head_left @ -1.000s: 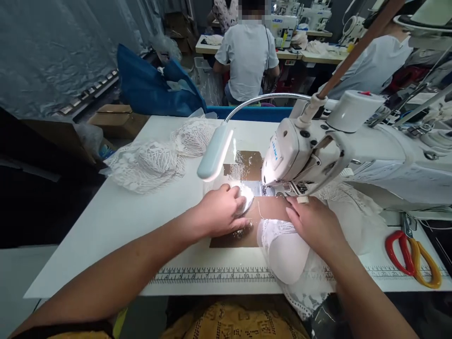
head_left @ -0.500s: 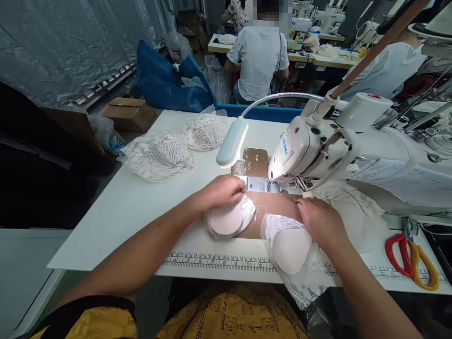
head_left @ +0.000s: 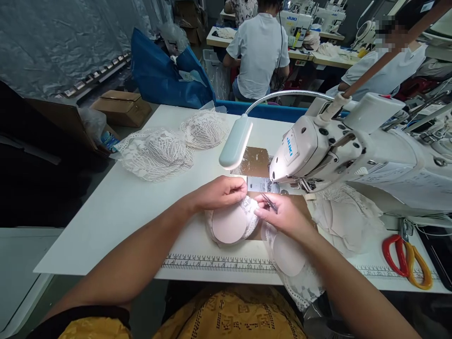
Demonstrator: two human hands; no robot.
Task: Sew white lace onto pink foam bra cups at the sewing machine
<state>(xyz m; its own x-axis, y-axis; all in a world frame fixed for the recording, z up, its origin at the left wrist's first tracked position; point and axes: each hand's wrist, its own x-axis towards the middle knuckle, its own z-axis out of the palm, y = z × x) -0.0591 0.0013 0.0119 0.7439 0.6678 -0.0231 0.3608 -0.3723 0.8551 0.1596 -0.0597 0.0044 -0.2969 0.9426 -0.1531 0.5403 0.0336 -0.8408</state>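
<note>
My left hand [head_left: 229, 192] pinches the upper edge of a white lace bra cup [head_left: 230, 224] that lies on the table just in front of the sewing machine [head_left: 293, 150]. From the right, my right hand [head_left: 278, 212] meets the same cup's lace edge, fingers closed around a small pair of dark metal tweezers [head_left: 270, 202]. A second padded cup [head_left: 288, 254] lies partly under my right forearm, its lace hanging over the table's front edge. Between the machine's foot and my hands is the metal needle plate [head_left: 259, 184].
White lace cups [head_left: 155, 153] lie at the back left, and more lace pieces [head_left: 344, 216] right of the machine. Scissors [head_left: 406, 259] with red and yellow handles rest at the right. A lamp [head_left: 236, 141] hangs low over the table. A person [head_left: 261, 54] sits beyond.
My right hand has moved left with the tweezers, from beside the second cup to the edge of the cup in my left hand. The view has shifted slightly.
</note>
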